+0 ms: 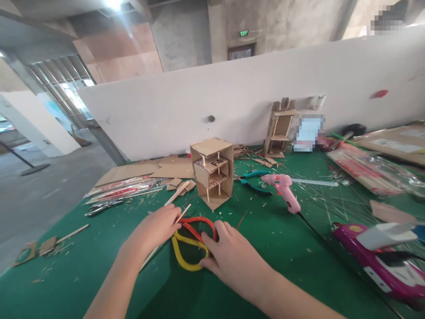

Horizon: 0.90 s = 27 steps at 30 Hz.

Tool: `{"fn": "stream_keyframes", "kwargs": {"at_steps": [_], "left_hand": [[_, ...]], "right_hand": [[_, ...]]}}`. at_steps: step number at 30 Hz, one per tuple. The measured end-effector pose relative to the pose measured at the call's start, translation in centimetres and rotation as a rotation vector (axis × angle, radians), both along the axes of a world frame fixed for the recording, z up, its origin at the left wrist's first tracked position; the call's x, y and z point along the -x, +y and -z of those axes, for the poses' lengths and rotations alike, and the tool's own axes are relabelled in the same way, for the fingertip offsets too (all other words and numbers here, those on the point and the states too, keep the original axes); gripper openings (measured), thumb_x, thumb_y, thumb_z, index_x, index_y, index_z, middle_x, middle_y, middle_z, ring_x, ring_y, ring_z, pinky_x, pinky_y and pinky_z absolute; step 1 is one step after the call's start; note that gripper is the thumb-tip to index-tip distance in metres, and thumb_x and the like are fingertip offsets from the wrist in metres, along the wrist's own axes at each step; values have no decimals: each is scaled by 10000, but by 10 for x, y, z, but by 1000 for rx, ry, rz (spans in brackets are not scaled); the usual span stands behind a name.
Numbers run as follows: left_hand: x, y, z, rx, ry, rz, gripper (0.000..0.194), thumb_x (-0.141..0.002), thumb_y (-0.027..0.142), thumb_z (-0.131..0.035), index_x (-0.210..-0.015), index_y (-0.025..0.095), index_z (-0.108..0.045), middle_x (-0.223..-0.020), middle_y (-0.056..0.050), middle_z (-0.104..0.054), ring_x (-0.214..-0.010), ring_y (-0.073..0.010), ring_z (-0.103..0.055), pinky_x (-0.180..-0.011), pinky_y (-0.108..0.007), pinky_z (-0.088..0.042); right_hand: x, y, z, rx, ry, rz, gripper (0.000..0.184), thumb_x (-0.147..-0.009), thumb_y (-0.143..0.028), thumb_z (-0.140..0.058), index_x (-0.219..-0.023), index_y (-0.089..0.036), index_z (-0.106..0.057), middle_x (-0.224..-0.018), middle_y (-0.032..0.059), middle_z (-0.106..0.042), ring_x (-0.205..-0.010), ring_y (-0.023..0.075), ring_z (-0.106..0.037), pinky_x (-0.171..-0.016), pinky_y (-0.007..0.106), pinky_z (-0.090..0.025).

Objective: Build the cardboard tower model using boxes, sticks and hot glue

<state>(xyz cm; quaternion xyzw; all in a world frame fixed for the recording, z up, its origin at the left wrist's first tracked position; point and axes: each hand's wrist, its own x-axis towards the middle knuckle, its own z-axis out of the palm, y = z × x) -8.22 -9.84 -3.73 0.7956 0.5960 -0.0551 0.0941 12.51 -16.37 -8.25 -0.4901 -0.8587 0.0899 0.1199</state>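
Note:
My left hand (162,226) is closed on a thin wooden stick (184,212), whose upper end sticks out past the fingertips. My right hand (234,254) grips scissors (187,265) by their large loop handles, one red and one yellow. Their blades are hidden at my left hand, so I cannot tell whether they touch the stick. Just beyond both hands stands a small cardboard shelf model (212,175) with stick posts between its levels. A wider wooden stick (178,193) lies left of the model.
Teal-handled pliers (255,188) and a pink glue gun (282,188) lie to the right. A magenta power strip (368,261) sits nearer me. A taller cardboard model (279,133) stands by the white partition (159,110). Cardboard sheets (133,173) and wood scraps lie left.

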Motion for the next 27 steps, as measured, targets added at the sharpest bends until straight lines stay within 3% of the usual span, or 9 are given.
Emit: {"fn": "stream_keyframes", "kwargs": {"at_steps": [6, 9, 12, 15, 18, 21, 27], "left_hand": [[35, 3, 1, -62, -20, -74, 158, -869, 258, -417, -815, 241, -564, -880, -14, -613, -722, -181, -587, -587, -264, -340], [49, 4, 3, -85, -6, -119, 139, -855, 233, -410, -803, 227, -538, -863, -16, -616, -719, -180, -581, -584, -264, -332], [55, 3, 6, -90, -14, -134, 136, -866, 246, -390, -805, 220, -509, -842, -18, -610, -713, -180, -575, -592, -267, -344], [55, 1, 10, -103, -28, -141, 185, -901, 281, -334, -879, 225, -509, -836, -24, -604, -690, -184, -571, -583, -274, -354], [55, 1, 15, -154, -44, -132, 242, -913, 295, -314, -1013, 230, -525, -944, -47, -609, -734, -191, -591, -609, -285, -387], [56, 2, 19, -223, -73, -109, 304, -916, 298, -310, -1110, 221, -532, -1082, -76, -577, -818, -201, -609, -676, -296, -424], [48, -3, 18, -173, -150, -82, 357, -940, 325, -246, -1049, 216, -569, -1090, -83, -576, -793, -186, -623, -690, -285, -440]], "right_hand": [[46, 8, 13, -78, 40, 4, 488, -830, -487, -600, -1220, -194, -579, -1055, 128, -562, -975, 286, -555, -807, 418, -501], [53, 16, 13, -119, 39, -30, 512, -844, -461, -588, -1263, -173, -535, -1075, 139, -566, -990, 292, -549, -811, 421, -497], [38, 24, 9, -133, -5, -140, 470, -863, -261, -574, -1307, -138, -478, -1051, 126, -595, -948, 255, -569, -788, 368, -497], [13, 29, 3, -89, -96, -229, 303, -785, -33, -532, -1053, -151, -605, -930, 73, -625, -862, 213, -589, -726, 307, -483], [-5, 29, -6, -111, -118, -207, 182, -824, -53, -487, -886, -157, -623, -879, 68, -624, -815, 201, -587, -721, 313, -462], [-13, 27, -13, -122, -32, -124, 213, -893, -107, -424, -932, -164, -624, -897, 66, -626, -825, 185, -589, -730, 303, -454], [-11, 20, -6, -135, -135, -170, 120, -885, -233, -531, -900, -174, -635, -896, 62, -640, -849, 224, -596, -668, 322, -448]]}}
